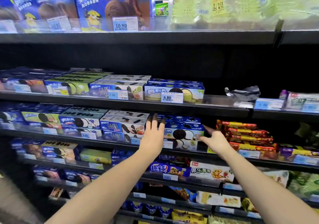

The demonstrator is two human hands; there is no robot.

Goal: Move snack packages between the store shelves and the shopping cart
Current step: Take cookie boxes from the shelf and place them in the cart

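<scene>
Step in hand: reach for a blue cookie box, judged from both arms stretched toward it; no grasp yet.
Box location: front of a stack on the third shelf from the top, between pale thin-cookie boxes on its left and red-and-yellow packets on its right.
Left hand: fingers straight and spread, holding nothing, tips at the left end of the stack in shadow. Contact could not be told.
Right hand: fingers extended and apart, holding nothing, pointing at the box's right end. Contact blurred, could not be told.
Cart: not in view.
Technique note: take the box by its two short ends, palms facing, and squeeze evenly so that the card does not buckle.
Technique note: lift the front edge over the clear rail with the price tags, then draw straight back.
Risk: the box beneath and the left neighbours sat close, so a skewed pull could drag them forward.
</scene>
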